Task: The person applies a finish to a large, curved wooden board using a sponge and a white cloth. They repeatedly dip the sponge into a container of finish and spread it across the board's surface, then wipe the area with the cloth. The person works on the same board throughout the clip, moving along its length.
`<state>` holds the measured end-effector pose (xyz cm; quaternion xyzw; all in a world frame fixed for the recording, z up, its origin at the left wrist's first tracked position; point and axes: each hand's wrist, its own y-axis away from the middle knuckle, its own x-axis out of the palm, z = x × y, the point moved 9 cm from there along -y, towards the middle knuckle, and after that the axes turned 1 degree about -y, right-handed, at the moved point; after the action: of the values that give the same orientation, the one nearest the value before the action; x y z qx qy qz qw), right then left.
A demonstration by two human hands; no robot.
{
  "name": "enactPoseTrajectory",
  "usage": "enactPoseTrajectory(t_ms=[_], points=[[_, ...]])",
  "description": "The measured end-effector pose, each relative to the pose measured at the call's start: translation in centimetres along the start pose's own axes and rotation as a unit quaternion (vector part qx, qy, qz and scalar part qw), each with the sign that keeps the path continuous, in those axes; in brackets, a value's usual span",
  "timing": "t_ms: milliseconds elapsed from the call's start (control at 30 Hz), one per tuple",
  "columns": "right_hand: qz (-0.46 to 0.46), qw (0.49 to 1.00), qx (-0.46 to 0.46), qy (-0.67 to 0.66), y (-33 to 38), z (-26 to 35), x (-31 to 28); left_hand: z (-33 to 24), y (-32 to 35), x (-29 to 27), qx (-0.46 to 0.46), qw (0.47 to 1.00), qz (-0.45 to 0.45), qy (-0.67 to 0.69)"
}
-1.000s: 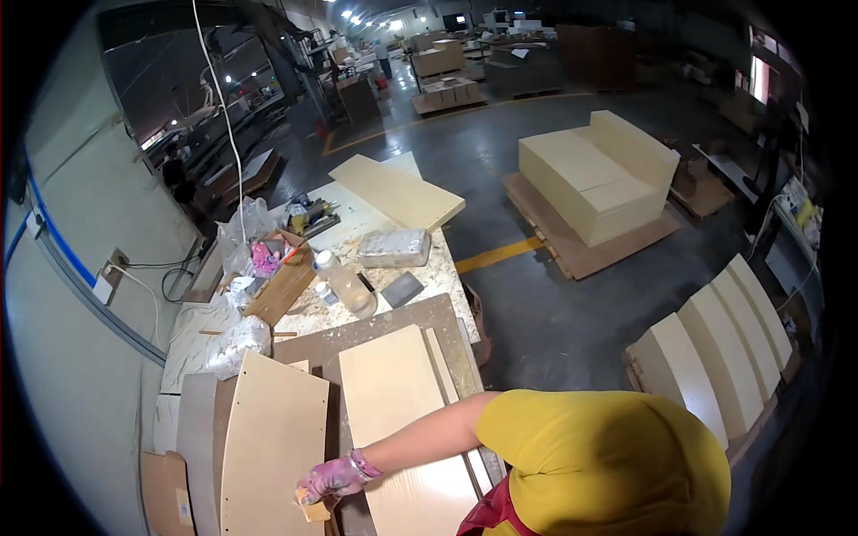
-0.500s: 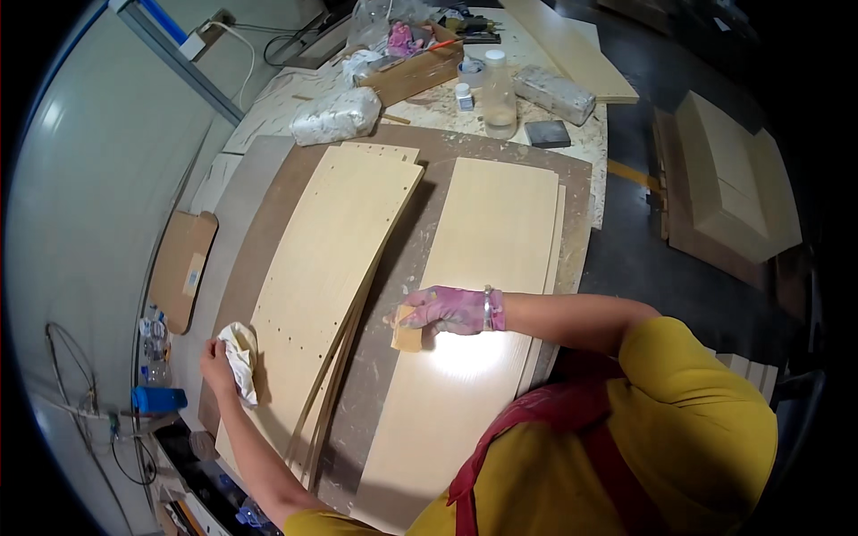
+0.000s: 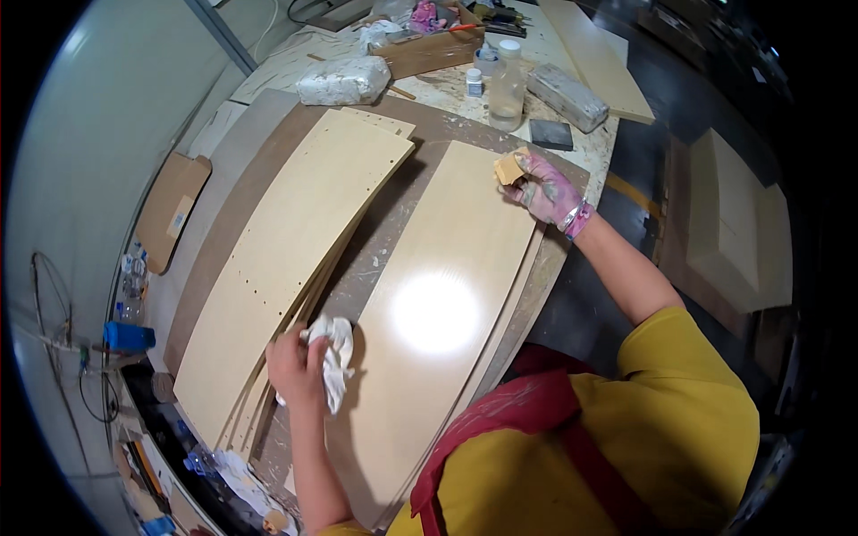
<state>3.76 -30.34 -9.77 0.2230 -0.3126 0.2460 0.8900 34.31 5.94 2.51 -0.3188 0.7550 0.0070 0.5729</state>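
- In the head view, the right hand [image 3: 551,192], in a stained pink glove, was bent around a small tan pad [image 3: 511,167], its fingers and thumb closed on it near the far right corner of a pale panel [image 3: 469,223].
- The tan pad stood out beyond the fingertips; whether it touched the panel could not be told.
- The left hand [image 3: 295,364], bare, had its fingers curled and held a crumpled white cloth [image 3: 335,357], which hung down beside the near left edge of that panel.
- The pale panel lay flat, with a bright patch of light on its middle and another board edge showing along its right side.
- To its left lay a stack of drilled panels [image 3: 295,205], slightly fanned, with rows of small dark holes in the top one.
- Both groups rested on a brown board [image 3: 402,201], and a strip of it showed between them.
- Beyond, on a speckled worktable [image 3: 438,96], stood a clear bottle [image 3: 507,94] with a white cap and a small white bottle [image 3: 474,85], with a dark grey block [image 3: 550,135] near them.
- Further left lay a white wrapped bundle [image 3: 344,82], just beside a cardboard box [image 3: 433,55].
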Motion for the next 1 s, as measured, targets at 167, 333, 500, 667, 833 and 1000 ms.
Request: enactPoseTrajectory(t_ms=[167,333,500,667,833,1000], points=[[0.050,0.998,0.017,0.016,-2.6,-0.4,0.6,-2.7,-7.5,3.8,0.032,0.972,0.018,-0.231],[0.142,0.988,0.055,0.015,-3.3,-2.1,-0.2,-1.6,-11.2,7.6,-0.004,0.956,0.094,-0.278],[0.146,0.983,0.101,-0.033,-3.4,-2.6,0.1,-1.9,-12.7,8.0,0.013,0.957,0.059,-0.284],[0.071,0.987,0.140,-0.017,-2.7,-0.2,-0.2,-2.4,-11.1,6.0,-0.234,0.970,0.023,0.057],[0.113,0.976,0.050,0.179,-7.9,4.8,1.3,-7.5,-0.9,7.5,-0.264,0.937,-0.046,0.225],[0.079,0.848,-0.134,0.507,-12.4,8.4,5.7,-18.4,1.9,12.6,-0.051,0.996,0.059,-0.052]])
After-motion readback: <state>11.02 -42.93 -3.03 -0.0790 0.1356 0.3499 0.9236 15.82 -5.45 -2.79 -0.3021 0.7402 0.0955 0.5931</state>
